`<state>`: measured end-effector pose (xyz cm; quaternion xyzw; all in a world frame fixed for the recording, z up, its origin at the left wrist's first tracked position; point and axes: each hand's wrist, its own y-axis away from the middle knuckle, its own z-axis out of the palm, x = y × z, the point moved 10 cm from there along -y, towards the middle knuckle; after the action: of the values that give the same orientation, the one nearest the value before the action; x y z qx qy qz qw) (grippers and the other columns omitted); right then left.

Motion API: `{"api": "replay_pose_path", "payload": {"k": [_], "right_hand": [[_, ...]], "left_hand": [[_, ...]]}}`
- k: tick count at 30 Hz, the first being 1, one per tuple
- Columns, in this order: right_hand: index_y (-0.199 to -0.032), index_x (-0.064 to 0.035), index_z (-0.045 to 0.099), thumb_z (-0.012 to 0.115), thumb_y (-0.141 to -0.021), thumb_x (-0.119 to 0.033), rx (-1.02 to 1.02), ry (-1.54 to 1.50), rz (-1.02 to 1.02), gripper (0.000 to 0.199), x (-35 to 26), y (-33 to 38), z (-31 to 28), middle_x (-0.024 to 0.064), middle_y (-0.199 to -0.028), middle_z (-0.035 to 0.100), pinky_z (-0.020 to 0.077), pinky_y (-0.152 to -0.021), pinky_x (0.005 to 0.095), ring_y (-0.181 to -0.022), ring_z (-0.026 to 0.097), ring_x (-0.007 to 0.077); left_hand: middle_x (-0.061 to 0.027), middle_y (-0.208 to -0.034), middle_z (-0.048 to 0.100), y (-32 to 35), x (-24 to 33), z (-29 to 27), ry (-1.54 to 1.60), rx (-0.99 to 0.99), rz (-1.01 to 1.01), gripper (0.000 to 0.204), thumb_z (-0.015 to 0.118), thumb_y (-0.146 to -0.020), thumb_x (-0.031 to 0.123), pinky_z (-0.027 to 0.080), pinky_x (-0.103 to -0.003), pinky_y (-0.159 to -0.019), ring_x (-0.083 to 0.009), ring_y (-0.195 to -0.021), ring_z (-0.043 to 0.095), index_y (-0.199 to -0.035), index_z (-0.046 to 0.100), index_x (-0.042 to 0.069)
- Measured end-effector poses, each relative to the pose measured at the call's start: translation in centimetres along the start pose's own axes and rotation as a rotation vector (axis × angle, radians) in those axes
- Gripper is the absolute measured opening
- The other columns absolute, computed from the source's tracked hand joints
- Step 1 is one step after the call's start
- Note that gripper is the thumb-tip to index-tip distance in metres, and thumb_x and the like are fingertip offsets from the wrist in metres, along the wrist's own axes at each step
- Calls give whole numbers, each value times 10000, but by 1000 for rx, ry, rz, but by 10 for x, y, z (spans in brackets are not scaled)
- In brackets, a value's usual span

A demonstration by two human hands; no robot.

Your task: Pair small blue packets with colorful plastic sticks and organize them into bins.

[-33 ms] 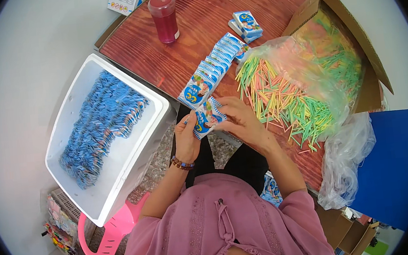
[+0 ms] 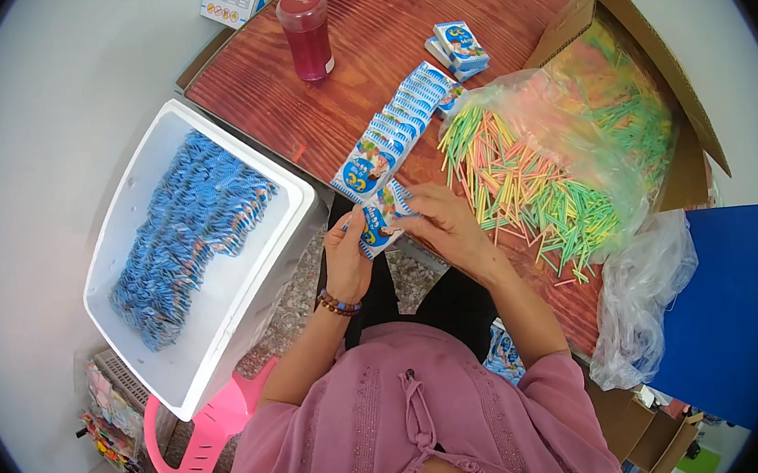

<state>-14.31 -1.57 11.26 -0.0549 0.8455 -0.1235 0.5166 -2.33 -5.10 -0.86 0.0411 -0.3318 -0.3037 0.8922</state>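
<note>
Mid-frame, the left hand is pinching a packet in its fingers; the right hand is touching it, grip unclear.

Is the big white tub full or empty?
Partly full: blue packets sit in the white tub, but some of its bare white floor shows.

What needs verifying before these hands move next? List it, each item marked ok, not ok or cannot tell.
1. Left hand gripping the blue-and-white packet: ok.
2. Right hand at the packet's right side: ok.
3. Packet sealed: cannot tell; hands cover parts of its edges.
4. Overlapping row of packets resting on wooden table: ok.
5. Coloured sticks contained in clear plastic bag: not ok, many lie loose.
6. White bin uncovered: ok.
</note>
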Motion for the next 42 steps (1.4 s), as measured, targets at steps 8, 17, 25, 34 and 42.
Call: {"api": "replay_pose_path", "payload": {"k": [8,17,25,34,42], "right_hand": [[-952,13,647,590,-869,-116,54,-38,194,164,64,-54,4,155,-848,656,482,-679,334,-759,648,272],[-987,-7,649,593,-891,-184,166,214,119,209,71,-90,-36,145,-951,664,485,-755,370,-875,631,280],[-927,-41,673,614,-846,-466,30,1037,407,437,126,-150,-104,140,-910,656,386,-807,513,-931,609,309],[-945,-1,583,615,-898,-271,5,311,258,276,101,-121,-48,153,-826,631,411,-605,322,-728,605,238],[-1029,15,580,502,-962,-200,225,312,75,238,36,-80,-1,196,-892,629,475,-726,357,-832,629,316]], "left_hand": [[-216,-1340,416,5,74,51,-1444,136,756,744,740,-789,184,341,-415,-1029,-320,-1249,410,-1376,333,-24],[-201,-1182,500,-55,52,65,-1844,254,763,965,808,-659,278,333,-454,-994,-341,-1121,470,-1389,283,-72],[-193,-1154,514,-56,48,62,-1806,296,769,952,797,-679,361,334,-454,-995,-341,-1092,492,-1377,313,-69],[-199,-1188,482,-49,55,51,-1590,311,843,947,832,-652,292,354,-467,-982,-359,-1134,462,-1375,324,-50],[-198,-1227,479,-27,66,39,-1273,221,1018,887,858,-611,210,381,-461,-961,-383,-1151,452,-1324,382,-16]]}}
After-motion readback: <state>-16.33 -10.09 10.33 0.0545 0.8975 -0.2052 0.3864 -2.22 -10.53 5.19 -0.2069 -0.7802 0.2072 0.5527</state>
